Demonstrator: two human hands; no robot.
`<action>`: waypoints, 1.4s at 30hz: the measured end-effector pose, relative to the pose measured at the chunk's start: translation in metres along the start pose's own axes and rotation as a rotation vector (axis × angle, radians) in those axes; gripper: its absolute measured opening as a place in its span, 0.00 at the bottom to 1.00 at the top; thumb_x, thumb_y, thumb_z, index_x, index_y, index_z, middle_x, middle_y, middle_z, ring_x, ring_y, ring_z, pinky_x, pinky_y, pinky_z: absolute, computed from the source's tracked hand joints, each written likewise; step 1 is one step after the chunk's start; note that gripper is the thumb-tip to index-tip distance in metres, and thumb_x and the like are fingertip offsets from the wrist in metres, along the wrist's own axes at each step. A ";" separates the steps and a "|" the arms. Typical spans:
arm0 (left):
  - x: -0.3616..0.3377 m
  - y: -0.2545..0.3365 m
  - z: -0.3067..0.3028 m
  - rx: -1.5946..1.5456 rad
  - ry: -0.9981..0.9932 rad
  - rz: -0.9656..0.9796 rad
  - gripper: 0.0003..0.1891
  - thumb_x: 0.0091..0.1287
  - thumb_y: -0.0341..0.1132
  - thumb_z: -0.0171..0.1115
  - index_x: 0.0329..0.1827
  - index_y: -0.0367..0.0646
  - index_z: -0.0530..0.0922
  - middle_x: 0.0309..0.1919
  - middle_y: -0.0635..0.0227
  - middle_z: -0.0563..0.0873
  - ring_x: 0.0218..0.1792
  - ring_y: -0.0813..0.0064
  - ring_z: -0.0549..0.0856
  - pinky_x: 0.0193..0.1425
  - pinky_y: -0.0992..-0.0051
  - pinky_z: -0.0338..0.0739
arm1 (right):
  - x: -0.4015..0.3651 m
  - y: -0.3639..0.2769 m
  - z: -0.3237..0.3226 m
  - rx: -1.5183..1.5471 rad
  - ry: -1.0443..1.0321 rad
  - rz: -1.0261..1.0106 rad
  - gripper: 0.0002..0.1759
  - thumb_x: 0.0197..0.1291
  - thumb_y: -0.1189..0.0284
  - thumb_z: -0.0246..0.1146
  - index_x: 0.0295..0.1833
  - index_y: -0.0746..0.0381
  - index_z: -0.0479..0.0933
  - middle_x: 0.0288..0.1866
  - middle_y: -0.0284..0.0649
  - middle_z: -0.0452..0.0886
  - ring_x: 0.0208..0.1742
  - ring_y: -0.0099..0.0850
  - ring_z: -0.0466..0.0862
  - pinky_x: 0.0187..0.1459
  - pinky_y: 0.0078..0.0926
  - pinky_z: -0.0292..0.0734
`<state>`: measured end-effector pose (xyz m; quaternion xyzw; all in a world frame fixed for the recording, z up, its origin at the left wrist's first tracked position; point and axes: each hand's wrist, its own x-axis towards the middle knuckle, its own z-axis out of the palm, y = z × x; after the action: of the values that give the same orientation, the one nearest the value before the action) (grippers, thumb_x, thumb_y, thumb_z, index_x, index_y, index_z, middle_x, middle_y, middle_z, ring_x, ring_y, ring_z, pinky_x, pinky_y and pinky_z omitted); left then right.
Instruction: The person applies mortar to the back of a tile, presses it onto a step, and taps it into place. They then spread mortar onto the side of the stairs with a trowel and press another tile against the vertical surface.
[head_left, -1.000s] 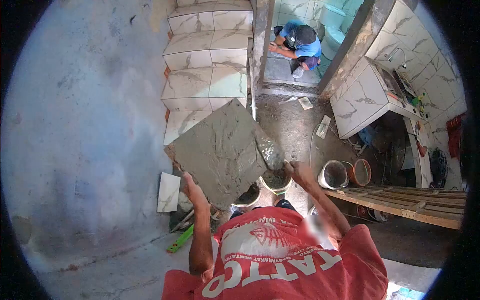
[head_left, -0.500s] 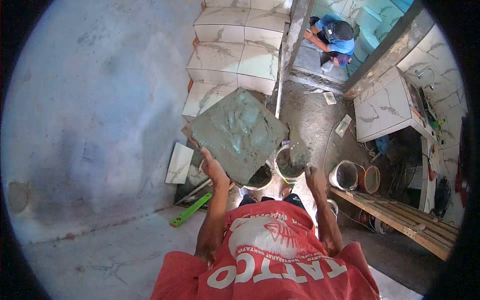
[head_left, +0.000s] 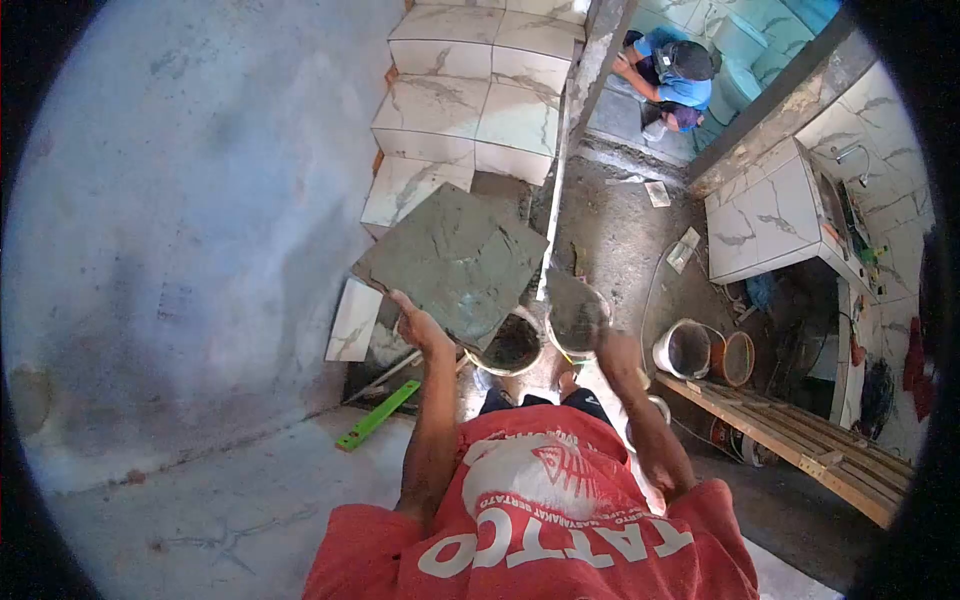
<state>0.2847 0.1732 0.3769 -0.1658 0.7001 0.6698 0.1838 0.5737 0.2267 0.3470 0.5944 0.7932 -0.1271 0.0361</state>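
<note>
My left hand grips a square tile by its near left edge, fingers under it. Grey mortar coats the tile's upward face, with ridges toward the right side. My right hand, slightly blurred, is closed around the handle of a trowel. The mortar-smeared trowel blade is over a bucket at my feet, apart from the tile. Another bucket with dark contents sits partly under the tile's near corner.
Tiled stairs rise ahead. A green spirit level and a loose tile are at left. Right are two buckets and a wooden bench. A co-worker in blue crouches in the doorway beyond.
The tile has moved left and a little lower, and its mortar looks flatter. My right hand and the trowel have shifted slightly left.
</note>
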 end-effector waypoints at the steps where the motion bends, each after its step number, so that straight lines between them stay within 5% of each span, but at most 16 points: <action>1: 0.006 -0.005 -0.003 -0.022 -0.034 0.051 0.37 0.62 0.59 0.48 0.47 0.22 0.73 0.45 0.50 0.78 0.42 0.61 0.76 0.50 0.68 0.69 | 0.005 0.010 0.001 -0.006 0.018 0.000 0.22 0.61 0.53 0.46 0.36 0.60 0.75 0.25 0.53 0.78 0.28 0.50 0.80 0.30 0.46 0.73; 5: 0.011 -0.006 -0.016 -0.065 -0.088 0.094 0.35 0.64 0.58 0.48 0.45 0.24 0.74 0.44 0.52 0.79 0.40 0.64 0.76 0.49 0.69 0.69 | -0.014 -0.005 -0.038 0.039 0.006 -0.102 0.16 0.58 0.59 0.54 0.35 0.62 0.74 0.31 0.49 0.79 0.28 0.49 0.79 0.29 0.45 0.72; 8: 0.025 -0.017 -0.023 0.031 -0.114 0.074 0.34 0.64 0.58 0.47 0.40 0.25 0.77 0.38 0.53 0.81 0.37 0.65 0.77 0.46 0.68 0.70 | -0.020 -0.017 -0.056 0.156 0.172 -0.577 0.10 0.54 0.63 0.60 0.29 0.58 0.72 0.25 0.40 0.77 0.24 0.40 0.79 0.26 0.36 0.74; 12: 0.033 -0.034 -0.029 0.181 -0.138 0.137 0.36 0.64 0.60 0.44 0.31 0.26 0.78 0.26 0.50 0.81 0.32 0.60 0.78 0.40 0.65 0.69 | -0.008 -0.052 -0.090 0.098 0.112 -0.915 0.10 0.54 0.63 0.59 0.30 0.58 0.73 0.25 0.39 0.78 0.28 0.37 0.80 0.30 0.34 0.75; 17: 0.002 -0.035 -0.028 0.332 -0.092 0.076 0.39 0.61 0.64 0.45 0.27 0.25 0.77 0.24 0.47 0.79 0.30 0.56 0.75 0.39 0.61 0.68 | 0.021 -0.060 -0.086 0.045 0.090 -1.001 0.11 0.54 0.62 0.59 0.30 0.58 0.73 0.25 0.42 0.78 0.27 0.39 0.80 0.29 0.35 0.74; 19: -0.009 -0.035 -0.025 0.278 -0.062 0.009 0.39 0.59 0.65 0.46 0.25 0.26 0.76 0.23 0.46 0.78 0.30 0.56 0.74 0.39 0.60 0.67 | 0.033 -0.059 -0.082 -0.047 0.092 -0.934 0.11 0.54 0.62 0.58 0.30 0.59 0.74 0.26 0.43 0.78 0.26 0.39 0.80 0.28 0.37 0.74; 22: -0.017 -0.034 -0.026 0.165 -0.173 0.164 0.40 0.58 0.66 0.47 0.25 0.26 0.75 0.21 0.46 0.76 0.28 0.58 0.72 0.38 0.61 0.67 | 0.049 -0.060 -0.077 -0.016 0.175 -0.830 0.12 0.55 0.60 0.58 0.32 0.59 0.75 0.25 0.42 0.78 0.26 0.41 0.80 0.27 0.38 0.74; 27: -0.025 -0.030 -0.029 0.495 -0.311 0.088 0.37 0.60 0.62 0.49 0.19 0.25 0.70 0.11 0.57 0.66 0.19 0.67 0.64 0.27 0.62 0.62 | 0.062 -0.081 -0.086 0.038 0.071 -0.654 0.17 0.57 0.56 0.54 0.31 0.59 0.77 0.24 0.43 0.78 0.26 0.45 0.79 0.29 0.40 0.74; 31: -0.037 -0.018 -0.024 0.463 -0.400 0.238 0.36 0.61 0.60 0.49 0.17 0.26 0.67 0.10 0.61 0.62 0.18 0.69 0.62 0.24 0.62 0.59 | 0.089 -0.106 -0.083 0.040 0.092 -0.722 0.18 0.58 0.55 0.54 0.30 0.59 0.76 0.23 0.44 0.78 0.26 0.46 0.79 0.29 0.42 0.74; 35: -0.032 -0.019 -0.025 0.423 -0.444 0.292 0.35 0.62 0.59 0.49 0.17 0.27 0.66 0.11 0.61 0.62 0.18 0.71 0.63 0.24 0.63 0.59 | 0.127 -0.118 -0.093 0.028 0.171 -0.516 0.21 0.58 0.53 0.52 0.30 0.60 0.76 0.24 0.47 0.79 0.28 0.47 0.79 0.30 0.42 0.73; 42: 0.004 -0.044 -0.038 0.334 -0.394 0.341 0.34 0.63 0.57 0.49 0.17 0.28 0.67 0.13 0.64 0.65 0.20 0.72 0.65 0.26 0.63 0.60 | 0.134 -0.016 -0.044 0.150 0.222 -0.132 0.23 0.57 0.51 0.52 0.32 0.63 0.75 0.27 0.54 0.78 0.33 0.52 0.78 0.33 0.45 0.72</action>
<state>0.3013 0.1332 0.3377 0.1197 0.7692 0.5858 0.2256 0.5238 0.3590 0.3642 0.5523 0.8180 -0.1217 -0.1046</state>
